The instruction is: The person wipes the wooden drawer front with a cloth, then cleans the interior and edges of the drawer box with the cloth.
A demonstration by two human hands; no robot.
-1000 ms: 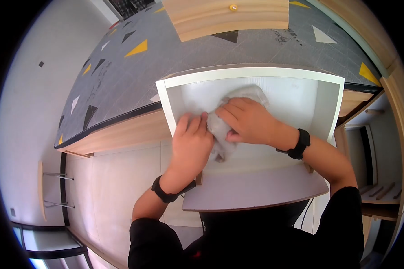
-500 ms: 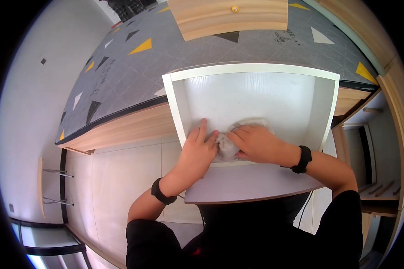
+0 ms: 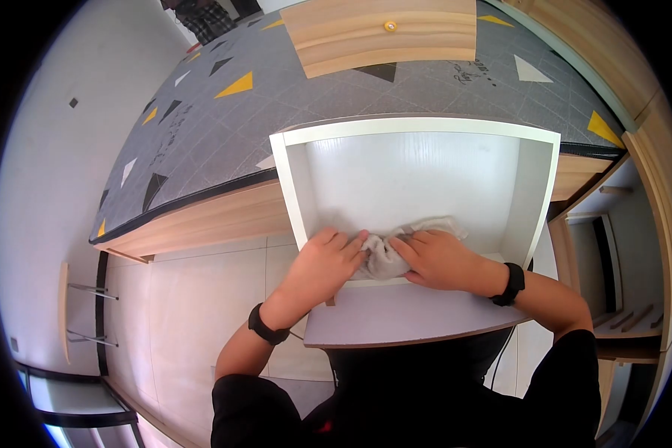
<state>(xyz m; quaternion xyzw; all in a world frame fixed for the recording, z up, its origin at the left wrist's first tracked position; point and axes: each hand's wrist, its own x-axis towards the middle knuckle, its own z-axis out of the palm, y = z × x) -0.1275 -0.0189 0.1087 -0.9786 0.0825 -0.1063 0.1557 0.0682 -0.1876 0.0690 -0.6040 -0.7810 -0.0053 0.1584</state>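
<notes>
A white drawer box (image 3: pixel 418 126) rests tilted in front of me, its hollow inside facing up. A crumpled light-grey cloth (image 3: pixel 383 263) is bunched against the near inner wall. My right hand (image 3: pixel 444 260) is closed over the cloth's right part, and a flap of it shows beyond the fingers. On the left, my left hand (image 3: pixel 327 263) lies over the near-left corner of the box. Its fingers are curled with the tips at the cloth's left edge, gripping it; the thumb side is partly hidden.
A grey patterned mattress (image 3: pixel 291 97) on a wooden bed frame (image 3: pixel 201 209) stands behind the box. A wooden drawer front (image 3: pixel 384 37) with a yellow knob lies on it. A pale board (image 3: pixel 418 313) is below the box. Wooden shelving (image 3: pixel 642 224) stands at the right.
My left hand has drawn its stretched index finger in and curled its fingers at the cloth. The cloth and right hand sit slightly lower in view, as does the box.
</notes>
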